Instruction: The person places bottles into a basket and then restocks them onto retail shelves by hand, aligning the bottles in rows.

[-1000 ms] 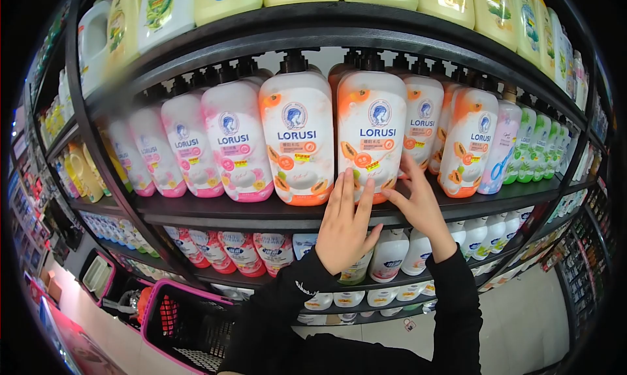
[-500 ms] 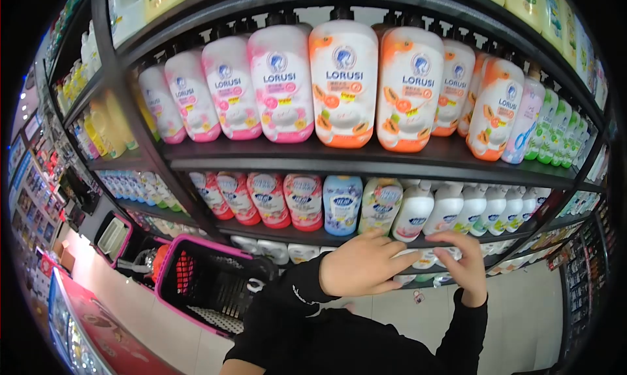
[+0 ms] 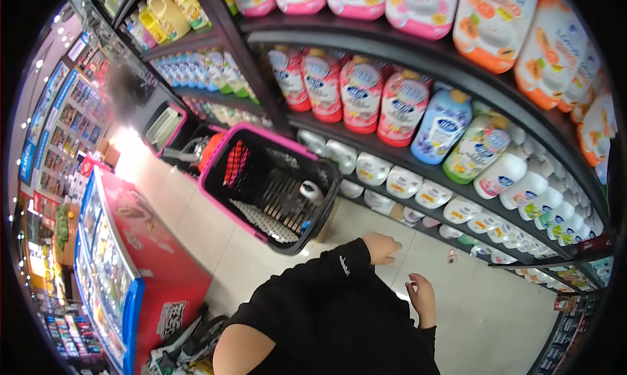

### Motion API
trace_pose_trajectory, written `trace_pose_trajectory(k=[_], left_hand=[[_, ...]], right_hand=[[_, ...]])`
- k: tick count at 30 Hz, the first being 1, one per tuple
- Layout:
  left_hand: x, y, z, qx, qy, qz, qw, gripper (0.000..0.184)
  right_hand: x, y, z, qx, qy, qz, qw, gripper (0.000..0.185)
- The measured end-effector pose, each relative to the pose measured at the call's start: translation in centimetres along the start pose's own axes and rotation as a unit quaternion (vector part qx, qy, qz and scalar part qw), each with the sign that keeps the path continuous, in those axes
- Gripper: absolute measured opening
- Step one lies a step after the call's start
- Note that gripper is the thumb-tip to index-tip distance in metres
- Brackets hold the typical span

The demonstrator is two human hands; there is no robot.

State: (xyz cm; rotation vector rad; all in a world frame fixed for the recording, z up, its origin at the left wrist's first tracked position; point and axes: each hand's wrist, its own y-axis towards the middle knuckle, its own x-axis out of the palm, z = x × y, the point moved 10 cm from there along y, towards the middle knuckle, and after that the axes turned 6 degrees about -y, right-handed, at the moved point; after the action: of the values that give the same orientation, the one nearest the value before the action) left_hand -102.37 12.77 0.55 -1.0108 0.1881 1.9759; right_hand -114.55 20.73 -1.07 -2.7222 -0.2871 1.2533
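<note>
My left hand [image 3: 381,248] hangs low over the tiled floor, fingers loosely curled, holding nothing visible. Lower and to its right is my right hand [image 3: 421,299], its fingers bent and apart with nothing between them. Both are away from the shelves. A black basket with a pink rim [image 3: 202,172] stands left of my left hand, with a small white item [image 3: 311,191] inside. Orange-and-white bottles [image 3: 498,22] and pink-and-white bottles [image 3: 423,6] line the upper shelf. Below them are red bottles [image 3: 403,107], a blue bottle [image 3: 441,125] and a green one [image 3: 475,147].
A red freezer with a blue edge [image 3: 134,309] stands at the left. Another basket [image 3: 163,128] is behind the first. White bottles [image 3: 462,210] fill the lowest shelf at the right, beside the tiled floor [image 3: 245,270].
My hands have come down and away from the orange-and-white bottles on the shelf. The view has swung down and left, showing more of the basket and freezer. The bottles still stand there.
</note>
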Motion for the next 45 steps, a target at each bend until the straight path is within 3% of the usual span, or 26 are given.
trace_pose_trajectory(k=[2, 7, 10, 13, 18, 24, 27, 35, 37, 38, 39, 41, 44, 45], left_hand=[[0.9, -1.8, -2.7, -0.061, -0.028, 0.01, 0.998, 0.035], [2.0, -6.2, -7.1, -0.102, -0.071, 0.041, 0.991, 0.035], [1.2, -9.0, -9.5, -0.108, -0.086, 0.085, 0.987, 0.041], [0.0, -11.9, -12.6, -0.135, -0.11, 0.089, 0.981, 0.04], [-5.0, -17.6, -18.8, -0.139, -0.151, 0.202, 0.958, 0.039], [-8.4, -25.2, -31.4, -0.257, -0.193, 0.299, 0.898, 0.036], [-9.0, -27.0, -36.3, -0.314, -0.223, 0.266, 0.884, 0.036], [-6.6, -26.9, -46.8, -0.323, -0.233, 0.266, 0.878, 0.037], [-3.7, -25.8, -49.5, -0.351, -0.401, 0.239, 0.812, 0.036], [-1.6, -25.5, -50.2, -0.373, -0.57, 0.238, 0.693, 0.036], [-1.2, -24.9, -50.4, -0.375, -0.574, 0.237, 0.688, 0.036], [2.5, -23.7, -51.3, -0.361, -0.776, 0.303, 0.419, 0.037], [6.0, -21.2, -52.7, -0.387, -0.78, 0.28, 0.404, 0.038], [7.6, -20.4, -53.0, -0.405, -0.782, 0.265, 0.394, 0.039]], right_hand=[[1.9, 0.0, -1.0, -0.05, -0.054, -0.003, 0.997, 0.028], [5.8, 1.4, -4.3, -0.057, -0.069, -0.127, 0.988, 0.032], [7.7, 2.4, -7.9, -0.136, -0.099, -0.159, 0.973, 0.031], [10.5, 3.8, -10.3, -0.155, -0.155, -0.231, 0.948, 0.035], [14.0, 6.8, -16.2, -0.187, -0.171, -0.261, 0.931, 0.034], [18.6, 10.8, -23.6, -0.226, -0.118, -0.273, 0.928, 0.031], [21.0, 13.0, -26.2, -0.205, -0.133, -0.306, 0.92, 0.031], [26.2, 19.5, -28.7, -0.239, -0.23, -0.324, 0.886, 0.032], [27.6, 21.2, -28.1, -0.236, -0.226, -0.341, 0.882, 0.032], [28.4, 22.2, -27.2, -0.231, -0.224, -0.328, 0.888, 0.032], [29.2, 23.2, -26.5, -0.228, -0.223, -0.315, 0.894, 0.033], [31.0, 25.0, -25.2, -0.221, -0.241, -0.324, 0.888, 0.035], [33.3, 28.4, -22.5, -0.133, -0.286, -0.3, 0.9, 0.037], [34.6, 29.0, -19.7, -0.028, -0.317, -0.371, 0.872, 0.049]])
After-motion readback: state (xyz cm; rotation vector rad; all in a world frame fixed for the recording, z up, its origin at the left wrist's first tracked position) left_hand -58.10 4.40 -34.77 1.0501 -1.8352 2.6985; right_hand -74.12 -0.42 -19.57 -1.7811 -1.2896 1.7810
